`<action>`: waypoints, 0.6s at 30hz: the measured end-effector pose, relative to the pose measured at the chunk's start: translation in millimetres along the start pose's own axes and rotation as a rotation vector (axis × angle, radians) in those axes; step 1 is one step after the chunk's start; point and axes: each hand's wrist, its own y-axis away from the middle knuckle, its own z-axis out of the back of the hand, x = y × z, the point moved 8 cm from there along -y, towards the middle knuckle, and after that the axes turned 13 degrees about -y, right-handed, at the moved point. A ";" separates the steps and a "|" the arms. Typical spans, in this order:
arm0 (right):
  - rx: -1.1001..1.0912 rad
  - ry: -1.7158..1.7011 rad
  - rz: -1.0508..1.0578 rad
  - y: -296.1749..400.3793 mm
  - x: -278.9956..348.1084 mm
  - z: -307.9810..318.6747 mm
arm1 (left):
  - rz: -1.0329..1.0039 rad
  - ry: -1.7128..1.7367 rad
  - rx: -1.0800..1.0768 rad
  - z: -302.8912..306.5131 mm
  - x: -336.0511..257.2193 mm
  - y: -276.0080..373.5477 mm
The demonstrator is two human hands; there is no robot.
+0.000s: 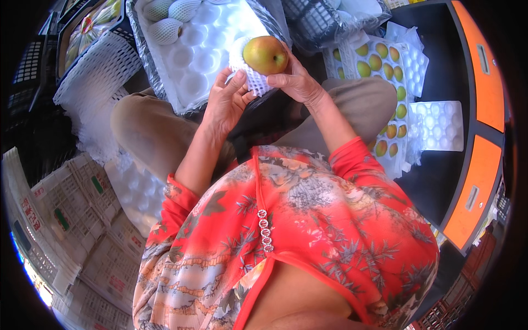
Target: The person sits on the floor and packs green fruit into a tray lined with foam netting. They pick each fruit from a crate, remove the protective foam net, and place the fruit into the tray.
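Above the near edge of a lined box, both hands meet at a yellow-green, red-blushed fruit (264,55), a pear or an apple. A white foam net sleeve (256,81) lies around its left and lower sides, leaving the top bare. My left hand (227,101) pinches the sleeve's edge between thumb and fingers. From the right, my right hand (298,80) grips the fruit, its thumb against the net. Below them is a white dimpled tray (194,84) inside the box. Several fruits in foam nets (165,31) sit at that tray's far left.
Stacked foam nets (101,68) lie left of my knee. Bare fruits (375,62) fill trays at right, beside an empty dimpled tray (439,126) and a desk with orange drawers (472,189). Pale plastic crates (84,194) stand at left; a dark crate (305,18) is ahead.
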 end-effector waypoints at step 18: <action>-0.017 -0.402 0.104 22.7 23.2 0.7 | -0.263 0.174 -0.007 8.8 -33.2 -3.9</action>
